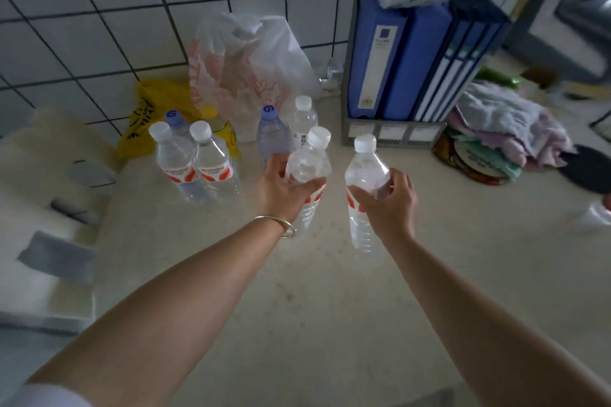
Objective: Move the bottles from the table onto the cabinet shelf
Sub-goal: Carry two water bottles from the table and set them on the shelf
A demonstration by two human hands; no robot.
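Above the table [330,291], the left hand [281,188] and right hand [390,205] each wrap the label band of a clear water bottle [309,168] [365,175], thin-walled, likely light, crushable, best gripped mid-body.

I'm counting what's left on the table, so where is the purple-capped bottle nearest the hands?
In the head view, the purple-capped bottle stands just left of centre, behind the left hand, beside a white-capped bottle and before the plastic bag.

You see clear bottles [185,168] with red-and-white labels, white caps, blue binders [413,59], a yellow bag [148,119].
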